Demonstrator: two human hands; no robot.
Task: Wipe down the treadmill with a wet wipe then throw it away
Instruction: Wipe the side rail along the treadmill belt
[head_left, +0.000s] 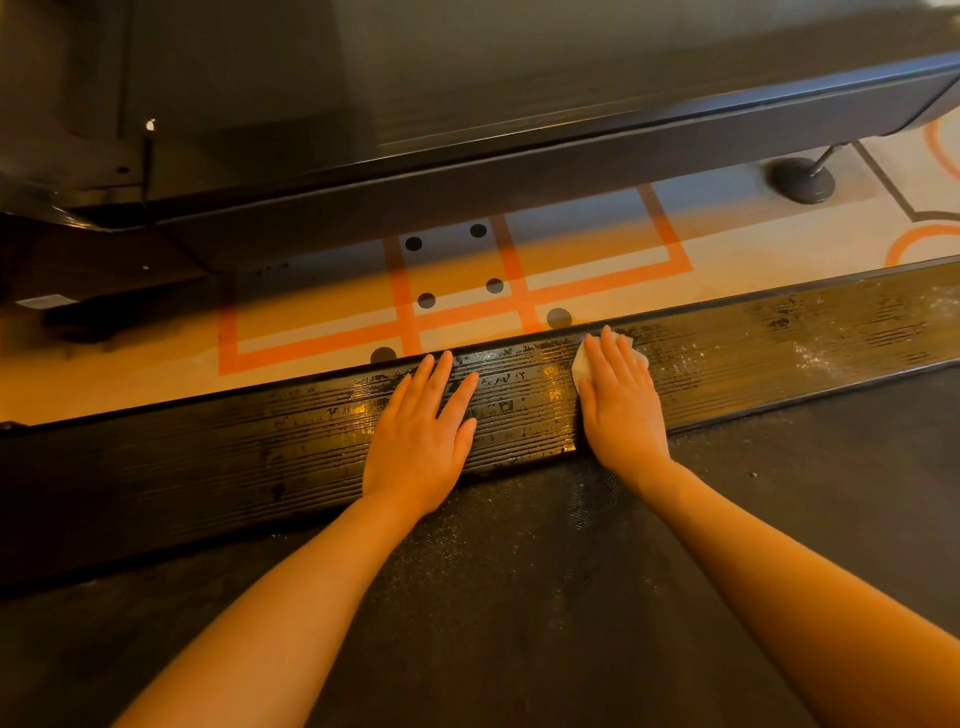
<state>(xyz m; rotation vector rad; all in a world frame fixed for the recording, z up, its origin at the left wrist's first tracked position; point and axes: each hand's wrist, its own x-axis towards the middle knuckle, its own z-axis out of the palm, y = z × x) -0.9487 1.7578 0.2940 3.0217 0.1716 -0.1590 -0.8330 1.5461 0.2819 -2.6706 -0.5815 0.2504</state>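
The treadmill's black ribbed side rail (260, 457) runs across the view from lower left to upper right, with wet shiny streaks in its middle. My left hand (421, 436) lies flat on the rail with straight, spread fingers and holds nothing. My right hand (621, 400) presses flat on a white wet wipe (583, 366), which peeks out at the hand's left edge and past the fingertips. Below the rail lies the dark running belt (519, 597), under both forearms.
Beyond the rail is a light floor with orange lines and black dots (452, 291). Another dark machine (467, 104) stands at the back, with a round foot (802, 179) on the floor at the right. White dust specks sit on the rail at the right (821, 356).
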